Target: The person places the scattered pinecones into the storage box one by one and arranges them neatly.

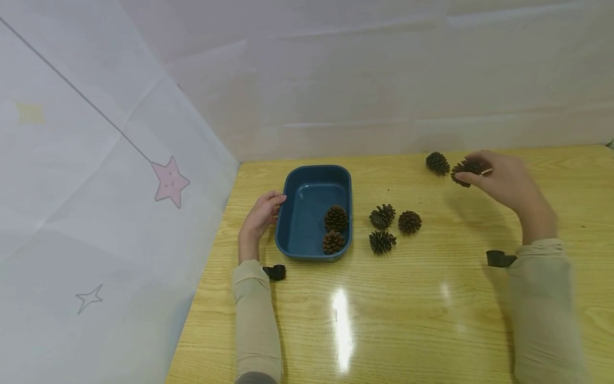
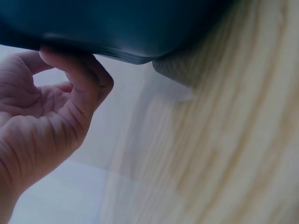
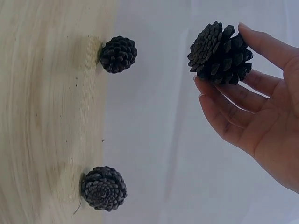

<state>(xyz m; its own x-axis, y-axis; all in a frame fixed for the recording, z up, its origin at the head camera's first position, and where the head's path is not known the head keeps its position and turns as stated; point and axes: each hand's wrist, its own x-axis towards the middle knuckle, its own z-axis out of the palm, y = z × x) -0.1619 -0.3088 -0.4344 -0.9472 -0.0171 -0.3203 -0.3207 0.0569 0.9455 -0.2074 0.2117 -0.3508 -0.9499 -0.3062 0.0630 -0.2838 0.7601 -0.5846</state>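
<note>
My left hand [image 1: 261,216] holds the left rim of a dark blue rectangular tub [image 1: 299,213]. In the left wrist view its curled fingers [image 2: 77,70] touch the tub's outer wall. Two brown pine cones, one [image 1: 336,218] behind the other [image 1: 333,242], sit in the tub's right side. Above the right part of the table, my right hand [image 1: 508,178] grips a pine cone [image 3: 222,55] between thumb and fingers. Just left of it, another pine cone [image 1: 437,164] lies near the table's back edge.
Several loose pine cones, among them one [image 1: 382,242] near the tub and one [image 1: 410,222] farther right, lie on the wooden table [image 1: 408,309]. A pale cloth or sheet [image 1: 360,90] hangs behind the table, and another with printed stars [image 1: 171,183] stands at the left.
</note>
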